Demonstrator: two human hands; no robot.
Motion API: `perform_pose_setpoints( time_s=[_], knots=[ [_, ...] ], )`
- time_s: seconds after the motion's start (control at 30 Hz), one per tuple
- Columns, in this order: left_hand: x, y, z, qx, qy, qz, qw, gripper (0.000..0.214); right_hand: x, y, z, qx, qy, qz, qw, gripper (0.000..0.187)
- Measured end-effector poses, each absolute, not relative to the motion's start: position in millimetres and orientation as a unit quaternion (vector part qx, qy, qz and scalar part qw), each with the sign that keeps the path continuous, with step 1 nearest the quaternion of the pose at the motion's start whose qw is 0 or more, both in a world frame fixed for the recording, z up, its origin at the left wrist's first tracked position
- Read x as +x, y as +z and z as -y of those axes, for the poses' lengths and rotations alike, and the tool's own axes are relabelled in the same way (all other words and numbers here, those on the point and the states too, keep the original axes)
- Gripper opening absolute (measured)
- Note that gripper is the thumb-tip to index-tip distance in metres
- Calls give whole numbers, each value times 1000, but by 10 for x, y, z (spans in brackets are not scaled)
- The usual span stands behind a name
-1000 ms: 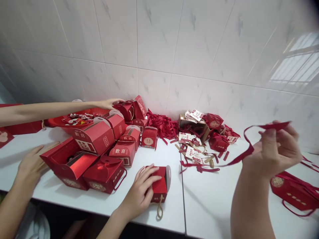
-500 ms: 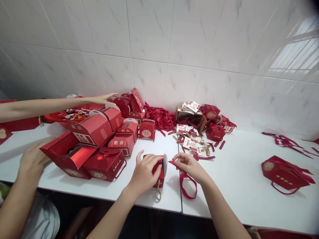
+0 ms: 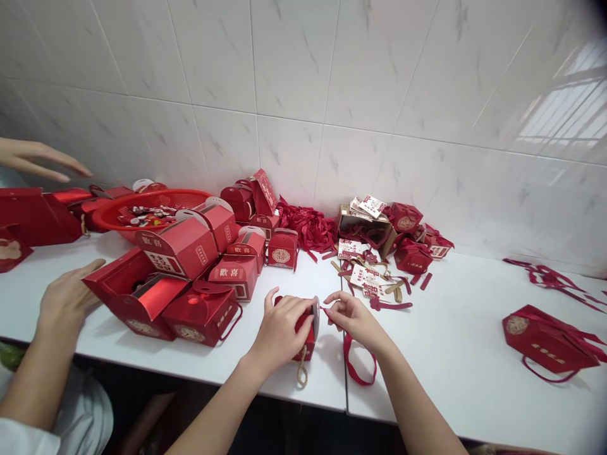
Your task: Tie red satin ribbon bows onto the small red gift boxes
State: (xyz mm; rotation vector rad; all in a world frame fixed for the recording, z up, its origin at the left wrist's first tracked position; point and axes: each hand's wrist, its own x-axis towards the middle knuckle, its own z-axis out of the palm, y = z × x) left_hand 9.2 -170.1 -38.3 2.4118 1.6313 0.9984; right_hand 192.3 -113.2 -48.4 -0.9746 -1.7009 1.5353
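My left hand [image 3: 286, 325] is wrapped over a small red gift box [image 3: 309, 349] near the table's front edge, fingers on its top and side. A twisted cord loop [image 3: 302, 374] hangs from the box's front. Just right of the box, my right hand [image 3: 348, 316] pinches the end of a red ribbon [image 3: 361, 378] between thumb and fingers. The ribbon's tip is close to the box's pale raised flap [image 3: 316, 315]; whether it passes through cannot be made out. The rest of the ribbon curls down onto the table below my right hand.
Red gift boxes [image 3: 177, 249] are stacked at left, beside a red basket [image 3: 199, 194]. A co-worker's hand [image 3: 66, 294] rests by them; another hand [image 3: 45, 158] is farther back. A ribbon heap [image 3: 310, 226], printed cards [image 3: 367, 277] and a tied box [image 3: 545, 338] lie beyond and right.
My right hand has brought the ribbon's tip closer to the box flap. The co-worker's far arm has drawn back left from the stacked boxes, uncovering the basket. The view has shifted slightly.
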Motion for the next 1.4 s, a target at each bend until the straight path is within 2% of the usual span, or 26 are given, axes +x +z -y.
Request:
perform_pose_setpoints(
  time_s=[0.47,0.67,0.83,1.03,1.13,1.27,1.4],
  knots=[
    [109,-332,1687,782,327,-530,11,23,1924,-535,1129,-364,549,678,325,36],
    [100,-345,1677,779,340,-526,-20,15,1855,-551,1150,-352,529,697,332,32],
    [70,-252,1684,740,410,-526,-84,16,1796,-427,1211,-367,389,736,415,27],
    [52,-55,1760,706,501,-487,-112,11,1719,-197,1371,-265,496,683,466,19],
    [-8,-182,1788,654,513,-550,-77,22,1895,-64,1533,-258,485,657,516,16],
    [-63,-560,1752,596,475,-646,42,44,2196,89,1822,-217,427,641,599,20],
    [-10,-785,1693,577,448,-677,94,45,2327,165,2085,-206,358,599,686,18]
  ],
)
